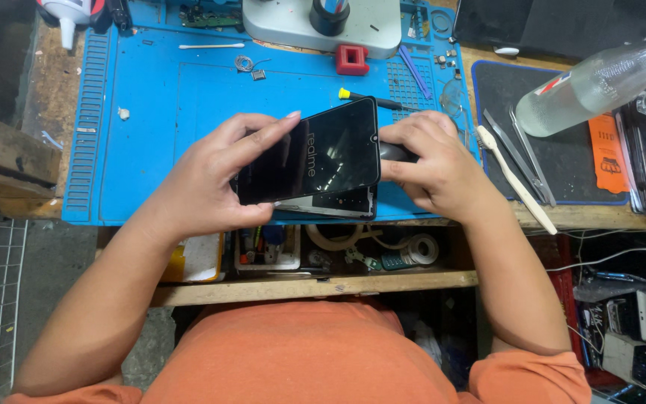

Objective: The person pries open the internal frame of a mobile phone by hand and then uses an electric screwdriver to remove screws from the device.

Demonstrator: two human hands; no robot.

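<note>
Head view, looking down on the bench. I saw both hands on a black phone screen panel point(315, 153) held over the near edge of the blue work mat point(151, 112). The panel was tilted and lifted off a phone body point(338, 203) lying beneath it; only a thin strip of that body showed under the panel's near edge, the rest hidden.

Left hand point(214, 179) gripped the panel's left end, fingers spread along the top edge, one fingertip reaching over the glass. The thumb was behind the panel; I could not see it.

Right hand point(431, 161) held the right end, fingers curled and pressed together against the panel's edge. A dark object showed between those fingers and the panel, too covered for me to tell what it was. Whether the right hand pinched the panel or that object, I could not tell.

Around them: a yellow-tipped screwdriver point(371, 99) just behind the panel, partly covered by the right hand; tweezers point(525, 153) and a white brush point(514, 179) on a dark mat point(573, 157) to the right; a clear bottle point(600, 82) lying tilted over that mat, its top cut off by the frame. A red block point(352, 59) sat at a grey microscope base point(315, 26), cropped at the top edge. The drawer point(315, 254) below the bench held clutter I could not sort out.
</note>
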